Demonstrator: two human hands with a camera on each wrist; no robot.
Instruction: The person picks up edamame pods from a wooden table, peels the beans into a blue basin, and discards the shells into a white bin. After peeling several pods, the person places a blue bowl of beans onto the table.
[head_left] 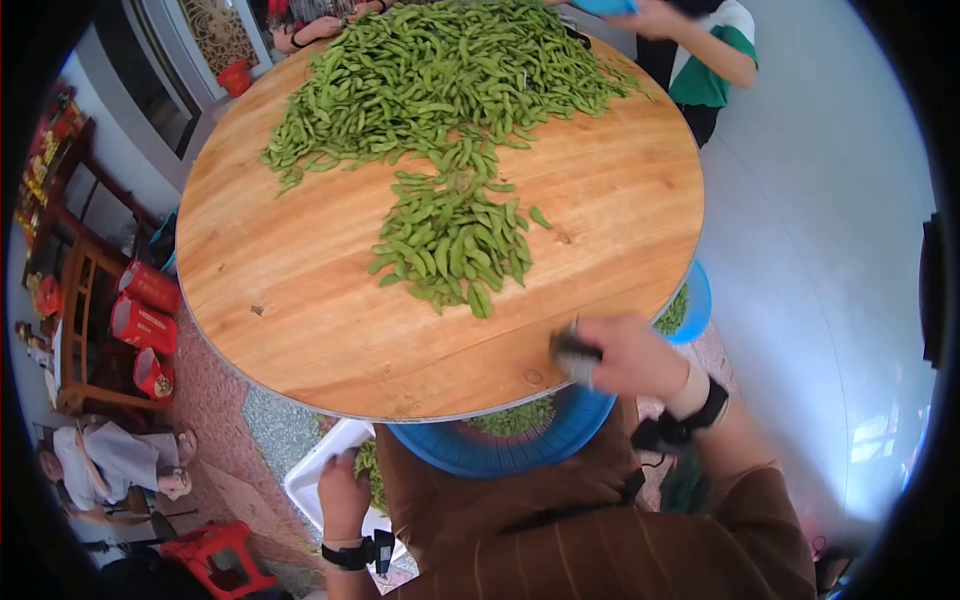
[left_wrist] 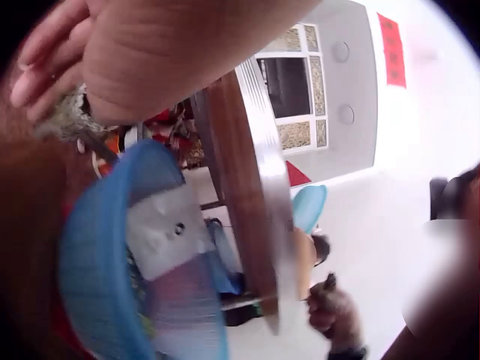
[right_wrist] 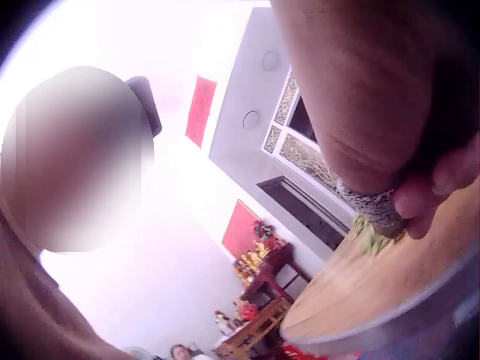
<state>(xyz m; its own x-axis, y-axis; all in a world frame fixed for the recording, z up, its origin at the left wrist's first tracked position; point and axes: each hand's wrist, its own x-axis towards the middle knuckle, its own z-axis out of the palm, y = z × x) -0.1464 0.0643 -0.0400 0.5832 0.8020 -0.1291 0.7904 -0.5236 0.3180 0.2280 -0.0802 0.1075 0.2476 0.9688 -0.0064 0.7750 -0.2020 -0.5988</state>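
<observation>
Over the near right part of the round wooden table [head_left: 290,290], my right hand [head_left: 635,355] is blurred, with bent fingers. A dark covering or object shows at its fingertips; I cannot tell which. The right wrist view shows grey, textured material [right_wrist: 371,206] at the thumb's tip. My left hand [head_left: 345,495] hangs low beside a white basket [head_left: 305,475] with green pieces in it; its fingers [left_wrist: 56,52] look loosely straight in the left wrist view. A blue basket [head_left: 450,462] holding green beans sits between my lap and the table. A small heap of green soybean pods [head_left: 450,245] lies mid-table.
A large pod pile [head_left: 450,80] covers the far side. Two people stand or sit there, one holding a blue container [head_left: 605,5]. Another blue basin [head_left: 700,305] is beyond the right edge. Red buckets [head_left: 145,325], a red stool [head_left: 220,555] and a seated person are at left.
</observation>
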